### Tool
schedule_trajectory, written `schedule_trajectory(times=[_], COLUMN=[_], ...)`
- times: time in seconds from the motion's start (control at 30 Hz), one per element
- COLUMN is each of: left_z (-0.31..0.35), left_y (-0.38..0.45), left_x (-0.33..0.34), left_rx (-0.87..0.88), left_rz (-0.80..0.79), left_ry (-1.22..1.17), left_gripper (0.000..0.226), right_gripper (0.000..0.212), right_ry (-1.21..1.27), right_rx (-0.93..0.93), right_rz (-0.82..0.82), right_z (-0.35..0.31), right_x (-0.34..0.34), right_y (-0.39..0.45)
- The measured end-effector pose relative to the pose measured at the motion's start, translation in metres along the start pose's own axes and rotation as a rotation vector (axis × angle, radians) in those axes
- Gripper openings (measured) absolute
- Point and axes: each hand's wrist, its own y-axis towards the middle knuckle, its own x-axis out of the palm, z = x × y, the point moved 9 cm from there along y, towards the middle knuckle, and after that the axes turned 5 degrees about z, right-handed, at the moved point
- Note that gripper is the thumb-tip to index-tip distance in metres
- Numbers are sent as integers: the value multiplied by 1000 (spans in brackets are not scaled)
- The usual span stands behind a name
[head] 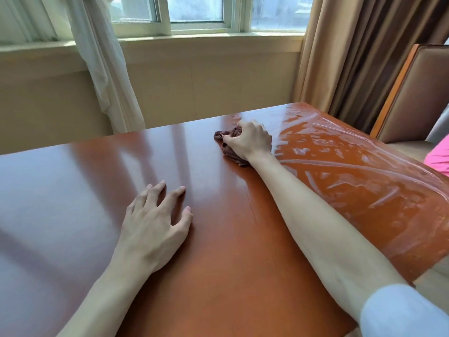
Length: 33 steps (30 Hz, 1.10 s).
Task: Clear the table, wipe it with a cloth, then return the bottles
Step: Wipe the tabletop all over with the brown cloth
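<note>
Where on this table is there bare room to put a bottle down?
Almost everywhere. The table lies bare from its left edge to the flat left hand, and between that hand and the right hand bunched on the cloth. Right of the outstretched arm, toward the chair, the top is free but streaked wet. No bottles are in view.

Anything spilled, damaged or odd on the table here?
Only the table's right part stands out: wet streaks and smears cover it, while the left is glossy and dry. That fits wiping, not a spill. The right hand bunches the dark cloth; the left hand rests flat. No bottles in view.
</note>
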Motion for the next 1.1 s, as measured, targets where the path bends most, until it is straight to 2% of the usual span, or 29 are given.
schedule_trajectory(times=[0.17,0.4,0.5,0.6,0.77,0.93,1.1], left_z=[2,4,5,9,11,-4,-5], left_y=[-3,-5,-7,-1,61,145,147], left_x=[0,4,4,0,-20,24,53], left_rx=[-3,20,12,14,27,28,34], left_rz=[-19,-67,-83,-77,80,-15,-70], left_ry=[4,45,45,46,-11,7,111], left_gripper=[62,58,58,61,71,80,78], right_gripper=[41,43,40,42,41,41,45], right_ry=[32,71,71,40,-13,-19,-33], right_rx=[-56,-226,-247,-197,-124,-47,-15], right_rz=[-44,-86,-132,-107,-49,-6,-7], right_z=[-4,-21,-19,-19,-19,-11,-3], right_x=[-24,-106,-114,-97,-46,23,77], right_y=[-65,-235,-255,-213,-117,17,134])
